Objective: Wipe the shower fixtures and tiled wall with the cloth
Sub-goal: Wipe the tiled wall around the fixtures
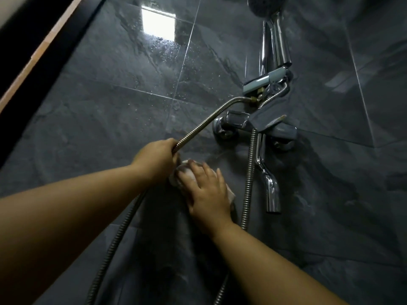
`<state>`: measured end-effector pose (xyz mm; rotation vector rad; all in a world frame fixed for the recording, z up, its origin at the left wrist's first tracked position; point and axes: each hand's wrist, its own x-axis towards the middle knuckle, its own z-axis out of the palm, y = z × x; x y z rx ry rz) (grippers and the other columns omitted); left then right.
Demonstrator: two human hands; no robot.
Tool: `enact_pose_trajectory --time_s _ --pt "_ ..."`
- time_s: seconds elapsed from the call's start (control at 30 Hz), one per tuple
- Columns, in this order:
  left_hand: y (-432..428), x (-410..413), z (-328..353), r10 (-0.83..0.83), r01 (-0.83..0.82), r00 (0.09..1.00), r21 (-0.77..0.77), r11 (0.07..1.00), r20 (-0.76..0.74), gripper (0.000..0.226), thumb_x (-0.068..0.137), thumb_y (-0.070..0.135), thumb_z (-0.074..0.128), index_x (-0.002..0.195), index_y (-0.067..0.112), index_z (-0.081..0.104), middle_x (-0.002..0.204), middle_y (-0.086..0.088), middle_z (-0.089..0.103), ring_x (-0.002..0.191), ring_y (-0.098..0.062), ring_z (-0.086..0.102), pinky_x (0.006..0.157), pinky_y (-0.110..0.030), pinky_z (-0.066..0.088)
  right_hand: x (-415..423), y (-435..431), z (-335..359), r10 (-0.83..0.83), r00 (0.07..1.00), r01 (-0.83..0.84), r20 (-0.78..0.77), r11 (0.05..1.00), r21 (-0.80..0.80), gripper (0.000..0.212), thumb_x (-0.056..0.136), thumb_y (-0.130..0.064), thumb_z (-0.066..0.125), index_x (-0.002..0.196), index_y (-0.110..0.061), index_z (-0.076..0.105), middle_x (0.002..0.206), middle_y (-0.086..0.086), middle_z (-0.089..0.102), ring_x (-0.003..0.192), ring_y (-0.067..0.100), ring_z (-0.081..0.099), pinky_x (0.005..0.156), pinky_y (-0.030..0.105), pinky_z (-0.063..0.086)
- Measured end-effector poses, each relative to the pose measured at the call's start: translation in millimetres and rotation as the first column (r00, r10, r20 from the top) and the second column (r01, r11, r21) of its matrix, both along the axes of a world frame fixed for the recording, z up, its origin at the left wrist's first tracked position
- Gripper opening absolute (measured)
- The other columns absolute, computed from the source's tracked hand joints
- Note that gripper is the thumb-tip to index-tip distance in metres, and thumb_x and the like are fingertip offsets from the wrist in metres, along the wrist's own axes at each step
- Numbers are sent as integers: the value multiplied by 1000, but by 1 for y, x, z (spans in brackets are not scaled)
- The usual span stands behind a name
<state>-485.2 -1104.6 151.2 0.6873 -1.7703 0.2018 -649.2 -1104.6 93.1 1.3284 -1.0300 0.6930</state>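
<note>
Cloth (178, 175) under right hand (207, 192) on tiled wall (105, 111); left hand (156, 160) grips hose (209, 119).

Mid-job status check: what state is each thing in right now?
left hand: grips the hose.
right hand: fingers spread, presses the cloth on the tiled wall.
cloth: bunched against the tile under the right hand.
hose: held aside, looping down below.
shower head: seated in its holder, no spray.
spout: no water running.
tiled wall: droplets on the upper tiles.
</note>
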Motion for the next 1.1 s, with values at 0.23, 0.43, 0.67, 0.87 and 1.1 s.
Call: enact_pose_trajectory --time_s 0.23,0.43,0.67,0.87,1.1 --pt "-16 -3 -5 101 -97 994 -87 991 33 30 100 25 34 127 15 41 114 -18 57 99 -35 55 68 -32 32 4 0 66 30 888 25 458 993 -113 43 95 -40 40 138 -36 41 153 -8 25 132 23 32 110 44 16" --pt "-23 -3 -3 84 -75 992 -102 992 95 26 100 24 31 122 14 41 120 -18 54 101 -37 55 68 -33 32 7 -14 -11 64 958 -8 278 980 -198 46 85 -39 38 132 -37 41 139 -1 49 128 24 41 108 41 18" --pt "-24 14 6 -23 25 993 -12 1000 113 25 100 23 33 122 15 41 96 -12 54 78 -24 44 67 -35 35 7 -5 38 99 729 100 678 964 -248 49 94 -39 33 141 -31 38 150 7 31 135 30 29 113 51 12" --pt "-27 28 8 -197 198 977 2 980 82 35 97 20 44 132 20 44 115 -14 61 103 -31 56 81 -32 41 25 -16 -3 -12 943 61 333 989 -137 49 84 -39 37 133 -34 39 140 5 48 130 27 38 108 42 14" --pt "-29 43 22 -315 311 942 -51 949 -116 32 91 10 56 120 21 57 106 -6 64 93 -20 60 85 -31 48 26 -5 71 -23 976 10 216 998 65 48 97 -34 31 145 -30 31 157 3 17 144 27 12 114 37 -2"
